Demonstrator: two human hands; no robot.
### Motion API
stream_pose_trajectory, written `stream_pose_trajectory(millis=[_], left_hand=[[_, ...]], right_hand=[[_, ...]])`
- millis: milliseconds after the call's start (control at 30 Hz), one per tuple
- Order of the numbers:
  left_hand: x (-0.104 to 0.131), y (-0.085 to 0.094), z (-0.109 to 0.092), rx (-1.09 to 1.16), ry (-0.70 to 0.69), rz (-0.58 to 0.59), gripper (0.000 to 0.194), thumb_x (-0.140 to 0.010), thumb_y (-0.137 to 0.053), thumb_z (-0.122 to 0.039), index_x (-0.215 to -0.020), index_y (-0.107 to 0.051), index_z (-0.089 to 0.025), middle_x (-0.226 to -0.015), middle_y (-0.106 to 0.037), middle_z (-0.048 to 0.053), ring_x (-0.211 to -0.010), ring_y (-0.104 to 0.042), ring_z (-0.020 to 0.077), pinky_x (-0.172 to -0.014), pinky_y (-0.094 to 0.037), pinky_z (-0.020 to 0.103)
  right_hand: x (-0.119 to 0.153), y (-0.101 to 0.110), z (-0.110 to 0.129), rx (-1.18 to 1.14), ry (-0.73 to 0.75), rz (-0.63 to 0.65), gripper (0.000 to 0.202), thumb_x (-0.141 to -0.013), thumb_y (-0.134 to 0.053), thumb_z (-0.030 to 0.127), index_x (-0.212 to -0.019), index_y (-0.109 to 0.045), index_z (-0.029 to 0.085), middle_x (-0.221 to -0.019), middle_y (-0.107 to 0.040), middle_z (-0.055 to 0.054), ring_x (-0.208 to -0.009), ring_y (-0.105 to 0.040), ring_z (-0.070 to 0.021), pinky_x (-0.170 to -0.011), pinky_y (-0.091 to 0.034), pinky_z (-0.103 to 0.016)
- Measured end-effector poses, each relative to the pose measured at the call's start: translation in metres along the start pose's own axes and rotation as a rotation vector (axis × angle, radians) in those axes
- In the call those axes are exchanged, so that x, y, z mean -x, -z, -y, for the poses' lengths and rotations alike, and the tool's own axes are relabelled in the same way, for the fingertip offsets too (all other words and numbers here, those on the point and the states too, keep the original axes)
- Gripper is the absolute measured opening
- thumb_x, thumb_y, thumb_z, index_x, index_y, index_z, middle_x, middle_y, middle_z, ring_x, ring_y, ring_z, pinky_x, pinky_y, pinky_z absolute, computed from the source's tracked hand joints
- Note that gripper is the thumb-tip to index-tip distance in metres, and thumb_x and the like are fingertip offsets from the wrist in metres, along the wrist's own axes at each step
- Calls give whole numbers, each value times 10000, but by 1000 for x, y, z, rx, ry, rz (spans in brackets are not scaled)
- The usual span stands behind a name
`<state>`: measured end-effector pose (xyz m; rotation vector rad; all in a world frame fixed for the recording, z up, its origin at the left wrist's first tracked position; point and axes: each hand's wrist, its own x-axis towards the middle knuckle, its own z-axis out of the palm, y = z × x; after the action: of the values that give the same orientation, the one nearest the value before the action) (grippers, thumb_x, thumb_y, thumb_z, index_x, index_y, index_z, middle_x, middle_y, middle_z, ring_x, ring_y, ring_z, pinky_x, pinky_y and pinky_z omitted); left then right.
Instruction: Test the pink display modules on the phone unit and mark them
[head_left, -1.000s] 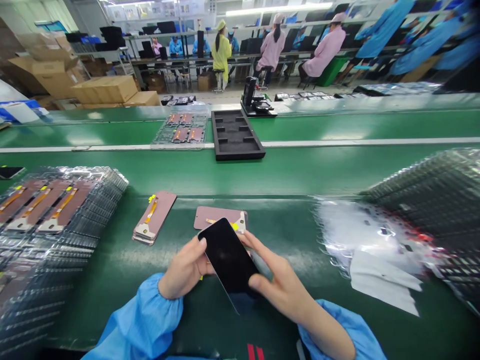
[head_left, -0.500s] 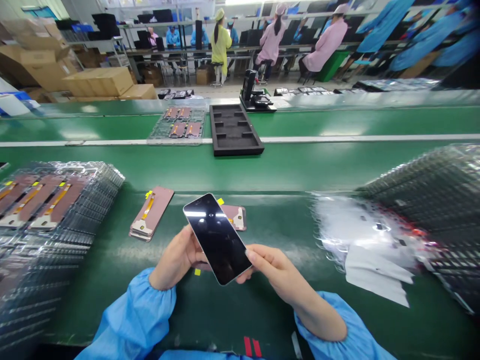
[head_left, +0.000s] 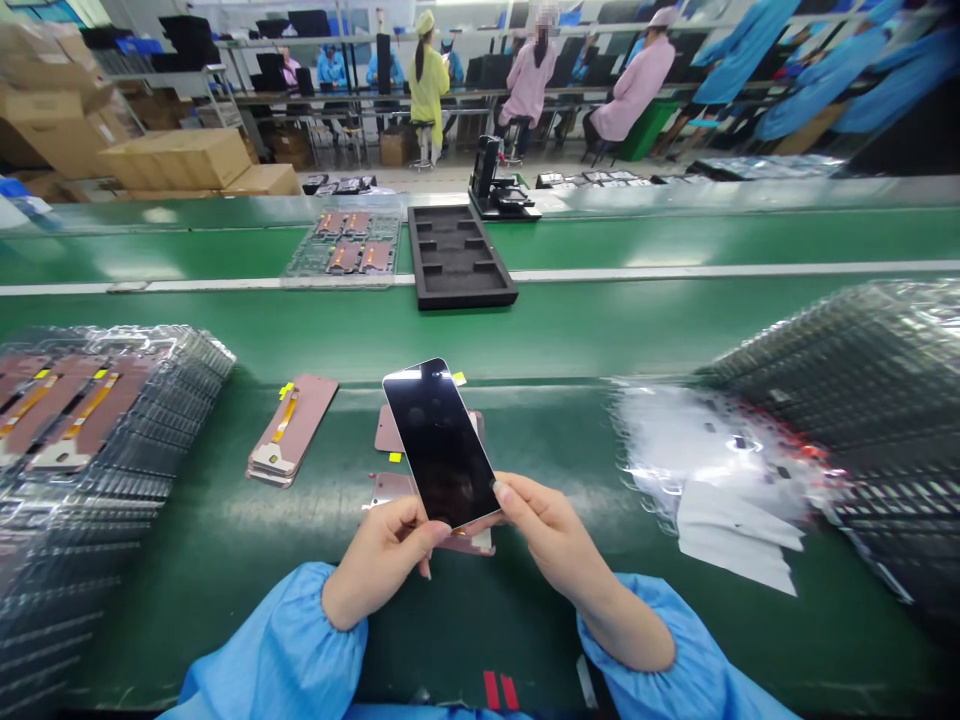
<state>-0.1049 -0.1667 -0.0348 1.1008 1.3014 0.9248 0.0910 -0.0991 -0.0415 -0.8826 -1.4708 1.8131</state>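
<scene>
A phone screen (head_left: 442,445), black and glossy with a thin pale rim, is held tilted above the green work surface. My left hand (head_left: 386,555) pinches its lower left corner, thumb on top. The fingers of my right hand (head_left: 541,525) grip its lower right edge. Beneath it, partly hidden, lie pinkish screen panels, one (head_left: 390,430) showing at the left of the held screen and another (head_left: 391,488) closer to my left hand. Further left, a small stack of pink-backed screen panels (head_left: 296,430) with an orange flex cable and yellow tab lies on the surface.
Stacked clear trays with panels (head_left: 187,390) rise at the left. On the right are more stacked trays (head_left: 862,400) and white film sheets (head_left: 739,535). A black foam tray (head_left: 461,260) and a clear tray of panels (head_left: 352,240) lie across the belt. People sit and stand behind.
My left hand has moved from the screen's left side down to its lower corner. The screen has shifted slightly up and turned more upright, uncovering panels beneath.
</scene>
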Motion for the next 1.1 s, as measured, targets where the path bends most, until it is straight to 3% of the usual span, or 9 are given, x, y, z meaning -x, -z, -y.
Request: stream_pose_trajectory(millis=[167, 300, 400, 467, 567, 667, 833, 967, 1100], left_hand=[[-1, 2, 6, 29, 13, 18, 397, -853, -593, -509, -647, -494, -185, -507, -550, -40, -485, -536, 104, -572, -423, 243], [-2, 5, 2, 137, 77, 47, 419, -821, -644, -519, -634, -541, -159, -556, -586, -16, -487, -568, 106, -536, -435, 233], [-7, 14, -16, 323, 90, 98, 370, -820, -663, -502, -934, -668, -150, -892, -711, 75, -741, -686, 176, -669, -530, 277], [-18, 28, -31, 412, 96, 70, 418, -867, -607, -486, -1165, -622, -193, -1089, -698, 105, -901, -693, 206, -766, -555, 319], [-50, 59, -52, 336, 179, -41, 319, -869, -628, -360, -1115, -649, -158, -962, -715, 109, -773, -696, 182, -675, -569, 295], [-92, 91, -64, 223, 204, -164, 221, -867, -633, -233, -1052, -657, -114, -870, -697, 95, -697, -677, 169, -622, -566, 298], [-142, 140, -78, -19, 149, -565, 324, -930, -579, -327, -1203, -572, -153, -1144, -631, 87, -934, -647, 199, -784, -569, 391], [-134, 189, -93, -305, 116, -886, 355, -920, -592, -328, -1236, -562, -168, -1247, -587, 104, -1051, -613, 236, -872, -538, 446], [-88, 243, -104, -621, 169, -1046, 353, -921, -589, -332, -1236, -568, -174, -1280, -575, 104, -1099, -593, 249, -918, -512, 475]], right_hand=[[-2, -1, 0, -211, -51, 61, 416, -953, -513, 508, -1137, -693, 181, -972, -756, -95, -847, -737, -277, -807, -558, -404], [-3, -1, 3, -93, -54, 41, 389, -902, -621, 482, -1144, -692, 186, -929, -758, -80, -832, -733, -254, -814, -555, -379], [-3, 0, -2, -62, -77, 11, 400, -875, -654, 500, -1111, -713, 182, -897, -756, -79, -776, -719, -227, -766, -550, -341], [-3, -1, -9, -103, -134, 45, 423, -857, -670, 519, -1075, -726, 161, -813, -750, -85, -707, -700, -209, -671, -539, -304], [-3, -3, -18, -205, -241, 67, 498, -825, -682, 572, -1105, -706, 161, -783, -744, -94, -627, -679, -185, -543, -496, -258], [-4, -2, -23, -253, -268, -20, 591, -773, -715, 611, -1212, -645, 221, -1038, -736, -118, -678, -699, -189, -567, -526, -275], [-11, 5, -25, -225, -232, -87, 628, -685, -758, 655, -1121, -685, 209, -945, -748, -108, -648, -682, -193, -588, -550, -295], [-16, 8, -29, -220, -242, -107, 631, -599, -805, 661, -1025, -723, 203, -851, -749, -95, -592, -661, -191, -550, -545, -291], [-15, 8, -28, -233, -212, -97, 564, -628, -799, 640, -998, -742, 218, -850, -747, -93, -596, -656, -190, -546, -545, -286]])
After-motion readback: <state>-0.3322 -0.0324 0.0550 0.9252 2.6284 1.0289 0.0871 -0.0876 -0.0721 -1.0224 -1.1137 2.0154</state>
